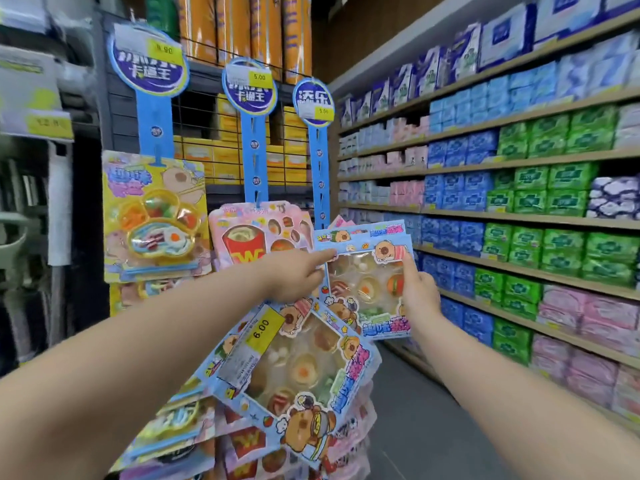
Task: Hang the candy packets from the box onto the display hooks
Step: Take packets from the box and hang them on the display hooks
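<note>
Three blue hanging display strips run down the rack; the right strip has bare hooks on its upper part. A blue candy packet hangs upright at the foot of that strip. My left hand pinches its upper left corner with the index finger stretched out. My right hand holds its right edge, index finger raised along the side. A second blue candy packet with a yellow 6.00 sticker tilts just below my left hand. The box is not in view.
A yellow candy packet hangs on the left strip and a pink one on the middle strip, with more packets stacked below. Wooden shelves of blue, green and pink packs line the right side. Grey aisle floor lies between.
</note>
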